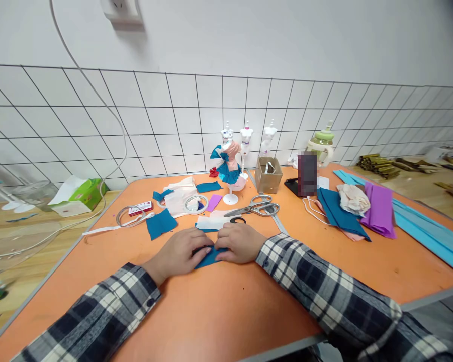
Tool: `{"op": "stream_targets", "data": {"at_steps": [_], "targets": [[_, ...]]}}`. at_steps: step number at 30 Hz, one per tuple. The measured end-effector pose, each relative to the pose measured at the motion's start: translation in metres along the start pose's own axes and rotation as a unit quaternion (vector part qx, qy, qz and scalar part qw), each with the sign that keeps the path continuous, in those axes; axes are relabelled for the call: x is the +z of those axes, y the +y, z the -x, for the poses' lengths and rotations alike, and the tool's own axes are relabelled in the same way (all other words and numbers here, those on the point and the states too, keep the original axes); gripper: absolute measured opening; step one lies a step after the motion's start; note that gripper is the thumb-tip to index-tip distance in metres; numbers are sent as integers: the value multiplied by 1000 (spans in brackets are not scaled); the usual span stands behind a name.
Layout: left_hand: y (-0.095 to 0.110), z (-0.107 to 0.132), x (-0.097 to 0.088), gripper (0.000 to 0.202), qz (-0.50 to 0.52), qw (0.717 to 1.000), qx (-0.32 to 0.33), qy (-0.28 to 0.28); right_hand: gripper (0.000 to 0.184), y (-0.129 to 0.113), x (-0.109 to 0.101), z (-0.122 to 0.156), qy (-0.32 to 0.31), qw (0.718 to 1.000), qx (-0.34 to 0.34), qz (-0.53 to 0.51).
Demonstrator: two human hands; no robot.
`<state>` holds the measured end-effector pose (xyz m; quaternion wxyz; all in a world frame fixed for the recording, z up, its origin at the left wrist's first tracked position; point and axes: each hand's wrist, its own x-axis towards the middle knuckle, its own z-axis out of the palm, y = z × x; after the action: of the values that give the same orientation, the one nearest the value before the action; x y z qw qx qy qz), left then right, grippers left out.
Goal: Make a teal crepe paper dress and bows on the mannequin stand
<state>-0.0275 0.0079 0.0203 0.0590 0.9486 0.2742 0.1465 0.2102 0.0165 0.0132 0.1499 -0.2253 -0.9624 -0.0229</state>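
Note:
A small piece of teal-blue crepe paper [208, 257] lies on the orange table in front of me. My left hand [186, 249] pinches its left side, fingers curled with the thumb along the edge. At the right side, my right hand [241, 242] holds it down with bent fingers, the two hands almost touching. Some of the fingertips are hidden. Just beyond the hands are a white strip [213, 221] and black-handled scissors [238, 220], partly covered. Larger metal scissors [254, 207] lie behind them. A mini dress form [229, 163] wears a pink and teal ruffled dress.
A blue square [161, 223], a tape roll [196, 204] and pale paper scraps [181, 193] lie to the left. Further back stand more dress forms [268, 138] and a cardboard box [268, 175]. Rightward are a phone [307, 174], a bottle [321, 143] and folded purple paper [379, 208].

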Motion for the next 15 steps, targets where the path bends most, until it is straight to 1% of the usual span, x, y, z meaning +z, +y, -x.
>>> {"op": "stream_targets", "data": {"at_steps": [2, 6, 9, 11, 13, 15], "targets": [[-3, 0, 0, 21, -10, 1000, -24, -2, 30, -1, 1, -1, -25, 1000, -8, 11], [-8, -4, -1, 22, -57, 995, -76, 4, 29, 1, -3, 1, -56, 998, 8, -3], [-12, -5, -1, 23, -85, 991, -102, 20, 34, 0, -6, 3, -44, 998, 9, -35], [-16, -4, 1, 27, -95, 990, -98, 32, 39, -4, -6, 2, -38, 998, -3, -46], [-19, -3, 4, 36, -94, 992, -86, 18, 34, -11, -7, 1, -45, 998, -15, -41], [-23, 0, 7, 42, -102, 989, -105, -4, 26, -19, -7, -1, -59, 997, -22, -35]]}}
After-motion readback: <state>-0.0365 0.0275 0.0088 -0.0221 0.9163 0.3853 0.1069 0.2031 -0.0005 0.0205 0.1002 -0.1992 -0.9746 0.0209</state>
